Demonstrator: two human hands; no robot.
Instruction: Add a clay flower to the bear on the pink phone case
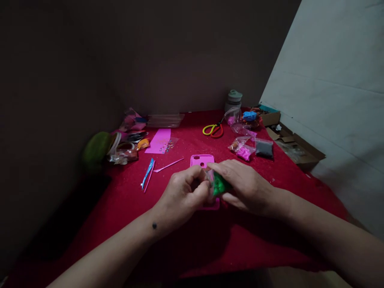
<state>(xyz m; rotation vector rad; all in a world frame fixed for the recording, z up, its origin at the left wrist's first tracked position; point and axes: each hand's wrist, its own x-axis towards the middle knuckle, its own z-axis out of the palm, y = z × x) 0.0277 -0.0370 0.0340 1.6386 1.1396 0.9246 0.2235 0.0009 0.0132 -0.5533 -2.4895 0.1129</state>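
Note:
Both hands meet over the middle of a table covered in red cloth (126,208). My right hand (243,186) holds a small clear bag of green clay (219,185), fingers wrapped round it. My left hand (184,196) is closed in a pinch at the bag's left edge. Under the hands lies a pink phone case (201,161), mostly hidden; its top end with the camera cut-out shows.
Blue and pink sculpting sticks (147,173) lie to the left. A pink sheet (159,141), tape rolls (124,149) and a green object (96,147) sit at the far left. Scissors (213,129), small bags of coloured clay (244,149), a jar (234,100) and cardboard boxes (295,149) stand at the back right.

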